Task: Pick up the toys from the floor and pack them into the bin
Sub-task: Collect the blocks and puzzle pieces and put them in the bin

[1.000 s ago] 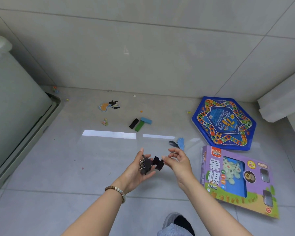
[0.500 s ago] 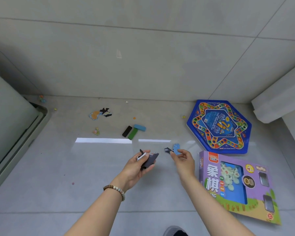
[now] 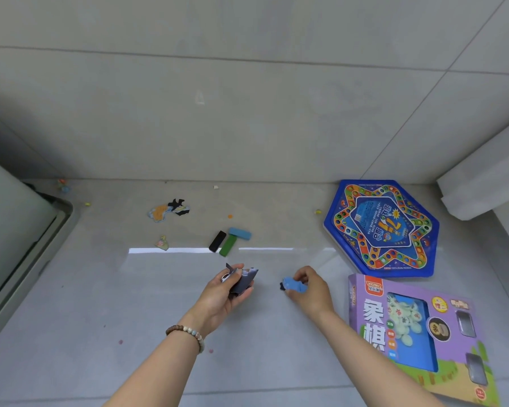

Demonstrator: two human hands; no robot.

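- Two hands sit nearest in my feed; the left hand (image 3: 218, 298), with a bead bracelet (image 3: 188, 333) at the wrist, lies palm up above the floor (image 3: 130, 318) and its fingers curl round a clutch of dark puzzle pieces (image 3: 243, 282)
- just to its right, the right hand (image 3: 309, 289) is low over the floor, fingers and thumb pinched on a blue puzzle piece (image 3: 293, 284); I cannot tell whether that piece is lifted or touching the tile
- beside the right forearm lies a purple chess box (image 3: 365, 292), flat on the floor
- farther out, three blocks cluster together: a black block (image 3: 217, 241), a green block (image 3: 227, 245) touching it, and a blue block (image 3: 240, 233) across the green one's far end
- a small loose piece (image 3: 162, 242) lies to their left
- beyond the box rests a blue hexagonal game board (image 3: 382, 227), near the wall
- more scattered puzzle pieces (image 3: 168, 211) lie towards the far left
- the grey bin (image 3: 12, 245) fills the left edge, well apart from both hands
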